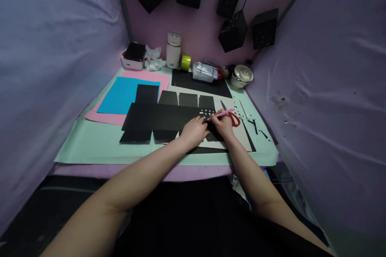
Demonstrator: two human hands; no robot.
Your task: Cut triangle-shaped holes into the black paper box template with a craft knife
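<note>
A black cardboard cut-out [157,115] shaped like an unfolded box lies flat on the mint-green table cover [99,144]. My left hand [194,130] presses down on its right part, fingers spread. My right hand [222,123] grips a pink craft knife [221,114], its tip resting on the black card next to a panel of small cut-out holes [207,111]. Both hands are close together, almost touching.
Red-handled scissors [233,117] and a white pen [243,109] lie right of my hands, with black scraps. Blue [122,94] and pink paper [105,117] lie at left. A white bottle [173,51], yellow tape roll [185,62] and bowl [241,75] stand at the back. Black boxes [233,31] hang above.
</note>
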